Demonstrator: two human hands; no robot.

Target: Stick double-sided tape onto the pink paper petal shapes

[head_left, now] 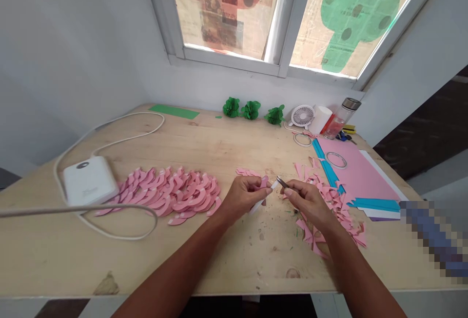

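My left hand (242, 196) is closed in a pinch on a white strip (259, 205) that looks like tape. A curved pink paper piece (264, 181) also sits in its fingers. My right hand (306, 201) is closed on small scissors (281, 182), whose metal blades meet the strip's upper end; the handles are hidden in the hand. To the left lies a heap of curved pink paper pieces (190, 191), many with a pale patch at the end. Pink paper scraps (341, 208) are scattered beside and under my right forearm.
A white power bank (89, 181) with a looping cable (124, 234) lies at left. Green paper shapes (251, 109), a small fan (302, 116) and a glass bottle (341, 119) stand at the back. Pink sheets (365, 171) and a tape roll (336, 160) lie at right.
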